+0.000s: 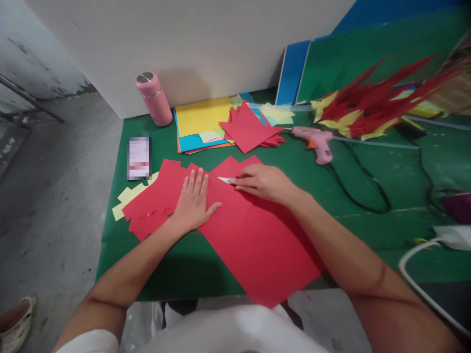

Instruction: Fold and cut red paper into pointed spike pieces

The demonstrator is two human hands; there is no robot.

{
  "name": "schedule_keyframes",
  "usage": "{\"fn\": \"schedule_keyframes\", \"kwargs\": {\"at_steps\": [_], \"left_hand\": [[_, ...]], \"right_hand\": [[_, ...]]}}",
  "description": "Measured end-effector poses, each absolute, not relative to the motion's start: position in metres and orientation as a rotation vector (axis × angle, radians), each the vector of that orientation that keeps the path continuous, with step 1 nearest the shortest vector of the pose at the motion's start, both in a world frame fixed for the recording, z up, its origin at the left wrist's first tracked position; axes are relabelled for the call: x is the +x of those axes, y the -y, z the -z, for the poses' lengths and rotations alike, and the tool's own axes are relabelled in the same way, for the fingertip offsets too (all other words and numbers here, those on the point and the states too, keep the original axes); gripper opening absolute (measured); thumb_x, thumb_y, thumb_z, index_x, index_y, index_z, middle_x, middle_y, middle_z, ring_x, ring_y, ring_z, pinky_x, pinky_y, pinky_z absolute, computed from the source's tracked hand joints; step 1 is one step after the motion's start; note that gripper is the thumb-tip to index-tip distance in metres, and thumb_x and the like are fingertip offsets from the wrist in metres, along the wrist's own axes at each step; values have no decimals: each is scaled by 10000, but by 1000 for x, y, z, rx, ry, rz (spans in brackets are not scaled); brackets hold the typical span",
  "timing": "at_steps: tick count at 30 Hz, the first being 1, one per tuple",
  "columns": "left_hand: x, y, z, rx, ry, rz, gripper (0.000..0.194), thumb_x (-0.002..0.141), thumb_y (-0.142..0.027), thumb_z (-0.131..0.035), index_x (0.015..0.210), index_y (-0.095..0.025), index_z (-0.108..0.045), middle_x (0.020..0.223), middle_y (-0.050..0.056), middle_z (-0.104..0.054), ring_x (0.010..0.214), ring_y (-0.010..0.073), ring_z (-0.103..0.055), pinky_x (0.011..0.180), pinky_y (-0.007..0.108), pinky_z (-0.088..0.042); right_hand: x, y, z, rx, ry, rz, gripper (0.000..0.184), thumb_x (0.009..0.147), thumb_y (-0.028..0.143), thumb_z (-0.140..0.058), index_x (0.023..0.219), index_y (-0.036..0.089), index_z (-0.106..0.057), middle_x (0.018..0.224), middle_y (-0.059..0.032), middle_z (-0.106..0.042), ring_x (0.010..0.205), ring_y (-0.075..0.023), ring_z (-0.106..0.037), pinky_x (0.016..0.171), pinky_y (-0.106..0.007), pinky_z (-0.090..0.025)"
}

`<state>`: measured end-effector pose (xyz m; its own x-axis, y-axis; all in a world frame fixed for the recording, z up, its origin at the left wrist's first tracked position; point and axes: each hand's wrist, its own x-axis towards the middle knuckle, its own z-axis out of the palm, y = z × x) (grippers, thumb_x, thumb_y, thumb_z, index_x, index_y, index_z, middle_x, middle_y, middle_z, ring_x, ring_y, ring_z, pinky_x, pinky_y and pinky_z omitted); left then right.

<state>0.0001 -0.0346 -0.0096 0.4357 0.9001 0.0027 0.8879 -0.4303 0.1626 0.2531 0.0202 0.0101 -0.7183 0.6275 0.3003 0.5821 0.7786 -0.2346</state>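
The two hands are apart, with the blade (225, 181) between them over the red sheet (257, 250), which lies aslant on the green table (176, 274), its nearest corner reaching past the front edge. The left hand (193, 201) presses flat at the sheet's left side, fingers lightly spread, thumb out on the red paper, gripping nothing. The right hand (261, 182) pinches the blade between thumb and fingers; the handle is hidden, so its kind cannot be told. The blade lies low across the sheet's far part, its tip towards the left fingers, so the safer way would be to keep those fingertips out of its line and hold down the paper from the side. Steady pressure from the palm should stop the sheet creeping, and a light, even stroke at a low angle would probably leave a cleaner edge than a hard push. The overhanging corner could catch on the person's clothing, so drawing the sheet further onto the table may help. The red pieces (147, 196) at the left lie close by, with yellow pieces (128, 195) beside them; keeping both flat and clear of the blade seems wise. The glue gun (320, 142) rests beyond the right hand, well away from the blade.
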Motion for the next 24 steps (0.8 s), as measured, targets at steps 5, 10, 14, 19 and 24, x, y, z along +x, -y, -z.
{"fn": "schedule_keyframes", "kwargs": {"at_steps": [5,10,14,19,24], "left_hand": [[-1,34,13,2561,-1579,-170,879,960,-648,-294,1553,-12,-170,1631,250,-123,1530,375,-17,1214,581,-115],[0,34,11,2549,-1598,-141,885,954,-652,-313,1546,-6,-194,1633,242,-126,1529,378,-30,1222,560,-108],[1,35,10,2545,-1603,-124,880,957,-644,-314,1547,-4,-192,1635,237,-125,1530,373,-29,1224,556,-105],[0,35,11,2550,-1593,-158,878,956,-653,-296,1551,-16,-191,1635,233,-133,1530,373,-36,1220,562,-109],[1,34,10,2546,-1596,-118,874,957,-648,-303,1548,-12,-203,1634,235,-133,1529,380,-27,1220,567,-110]], "right_hand": [[244,-25,-10,-945,2627,-82,343,1010,379,-464,1009,240,-778,881,-83,-721,811,-186,-631,605,-288,-400],[233,-35,-8,-919,2641,-48,348,1013,373,-458,1036,227,-773,902,-89,-717,820,-193,-613,622,-294,-395],[223,-44,-5,-889,2641,-60,357,1017,368,-445,1040,225,-772,906,-91,-715,834,-197,-606,649,-294,-406],[212,-54,-2,-957,2641,-67,391,1019,397,-423,1082,200,-755,950,-100,-715,841,-205,-597,643,-294,-409],[202,-60,-5,-927,2690,-2,416,1028,387,-392,1029,207,-766,965,-101,-705,857,-210,-582,657,-302,-393]]}}
